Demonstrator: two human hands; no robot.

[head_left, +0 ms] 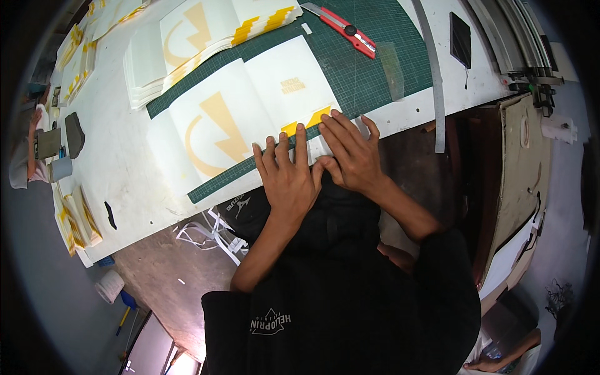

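A white folded sheet [250, 94] with pale orange shapes and a yellow band lies open on the green cutting mat [409, 37]. My left hand [289, 178] rests at its near edge, fingers spread, the fingertips reaching the sheet. Just to the right, my right hand [353, 153] lies with its fingers stretched out over the yellow band's right end. The two thumbs almost meet. Partly covered by my hands is a pale strip [320, 149] along the near edge; its kind is hard to make out. Neither hand grips anything visible.
A red utility knife [347, 30] lies on the mat beyond the sheet, near a translucent strip [392, 72]. A stack of printed sheets [206, 37] stands at the back. A long grey strip [434, 81] overhangs the table edge at right. Other people are at the far left and lower right.
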